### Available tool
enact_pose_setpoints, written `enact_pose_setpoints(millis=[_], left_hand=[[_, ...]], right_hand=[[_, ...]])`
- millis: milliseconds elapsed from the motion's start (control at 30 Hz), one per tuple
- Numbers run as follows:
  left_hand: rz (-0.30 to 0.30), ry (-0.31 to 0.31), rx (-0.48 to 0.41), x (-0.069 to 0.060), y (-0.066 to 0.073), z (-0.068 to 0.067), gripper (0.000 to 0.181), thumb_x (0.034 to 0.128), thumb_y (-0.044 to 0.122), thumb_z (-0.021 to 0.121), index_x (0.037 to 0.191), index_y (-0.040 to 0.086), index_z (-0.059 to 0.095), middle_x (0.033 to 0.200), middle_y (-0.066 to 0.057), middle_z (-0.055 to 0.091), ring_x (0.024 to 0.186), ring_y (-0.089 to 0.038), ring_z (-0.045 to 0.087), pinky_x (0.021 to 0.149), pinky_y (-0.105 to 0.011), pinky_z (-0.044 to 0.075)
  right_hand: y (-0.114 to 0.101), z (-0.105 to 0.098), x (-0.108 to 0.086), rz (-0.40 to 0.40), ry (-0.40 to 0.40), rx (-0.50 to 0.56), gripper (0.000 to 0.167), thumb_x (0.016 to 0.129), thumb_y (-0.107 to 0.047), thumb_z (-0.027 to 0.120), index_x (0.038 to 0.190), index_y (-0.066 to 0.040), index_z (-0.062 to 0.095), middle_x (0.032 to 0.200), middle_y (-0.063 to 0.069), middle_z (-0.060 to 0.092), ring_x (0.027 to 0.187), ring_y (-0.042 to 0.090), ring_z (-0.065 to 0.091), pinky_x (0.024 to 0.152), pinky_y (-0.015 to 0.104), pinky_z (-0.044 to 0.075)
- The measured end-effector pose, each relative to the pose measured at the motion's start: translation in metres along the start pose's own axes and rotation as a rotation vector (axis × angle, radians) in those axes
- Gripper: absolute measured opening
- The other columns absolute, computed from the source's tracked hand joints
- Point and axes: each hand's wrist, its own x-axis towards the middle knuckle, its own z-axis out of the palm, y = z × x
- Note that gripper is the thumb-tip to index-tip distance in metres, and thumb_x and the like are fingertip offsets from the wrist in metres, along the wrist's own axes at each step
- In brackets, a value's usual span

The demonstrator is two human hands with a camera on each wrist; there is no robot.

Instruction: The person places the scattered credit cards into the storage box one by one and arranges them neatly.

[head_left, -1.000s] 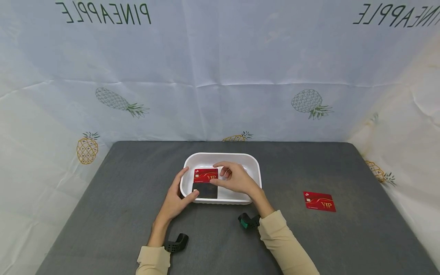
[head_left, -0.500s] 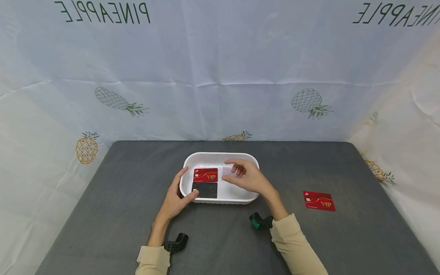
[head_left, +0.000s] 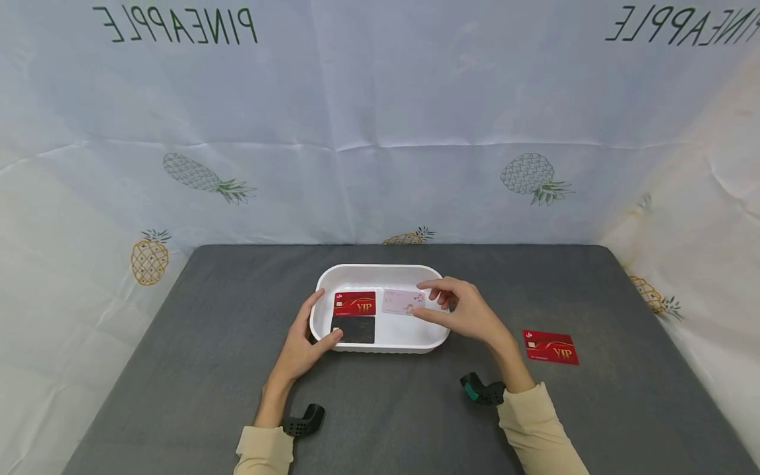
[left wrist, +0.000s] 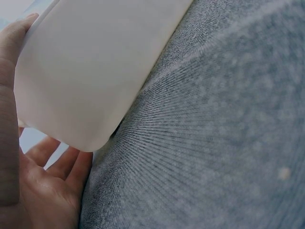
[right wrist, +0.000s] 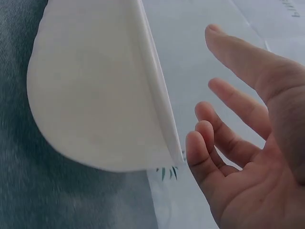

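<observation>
A white plastic tray (head_left: 410, 338) sits mid-table. In its left half a red VIP card (head_left: 354, 304) lies behind a black card (head_left: 358, 330); a pale pink card (head_left: 399, 301) lies at the back right. My left hand (head_left: 299, 349) grips the tray's left end, thumb over the near rim, fingers round the outside; the left wrist view shows this hand (left wrist: 47, 181) against the tray wall (left wrist: 90, 71). Above the tray's right end, my right hand (head_left: 463, 308) hovers with thumb and fingers apart, holding nothing. In the right wrist view that hand (right wrist: 243, 157) is beside the tray (right wrist: 95, 86).
Another red VIP card (head_left: 550, 347) lies on the grey tablecloth (head_left: 623, 409) to the right of the tray. A white curtain with pineapple prints (head_left: 380, 185) hangs behind the table and along its sides.
My right hand has moved right, from beside the red card in the tray to the tray's right end, uncovering the pale pink card. My left hand has stayed on the tray.
</observation>
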Motion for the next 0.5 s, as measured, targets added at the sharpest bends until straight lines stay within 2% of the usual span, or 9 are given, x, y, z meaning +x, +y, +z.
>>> enact_pose_setpoints(millis=[333, 500], left_hand=[[-0.011, 0.005, -0.002, 0.0, 0.0, 0.001, 0.086, 0.0862, 0.012, 0.077, 0.159, 0.013, 0.031, 0.156, -0.02, 0.043, 0.127, -0.035, 0.054, 0.097, -0.017, 0.048], [-0.012, 0.003, 0.0, 0.0, 0.001, 0.0, 0.086, 0.0866, 0.012, 0.077, 0.159, 0.014, 0.031, 0.156, -0.02, 0.042, 0.127, -0.036, 0.054, 0.097, -0.017, 0.048]], right_hand=[[0.013, -0.027, -0.022, 0.013, 0.018, -0.005, 0.039, 0.084, -0.019, 0.085, 0.12, -0.008, 0.074, 0.094, 0.013, 0.063, 0.082, 0.019, 0.057, 0.076, 0.025, 0.052], [0.023, -0.043, -0.038, 0.012, 0.048, -0.016, 0.039, 0.084, -0.016, 0.085, 0.121, -0.011, 0.074, 0.094, 0.003, 0.061, 0.085, 0.022, 0.057, 0.078, 0.025, 0.053]])
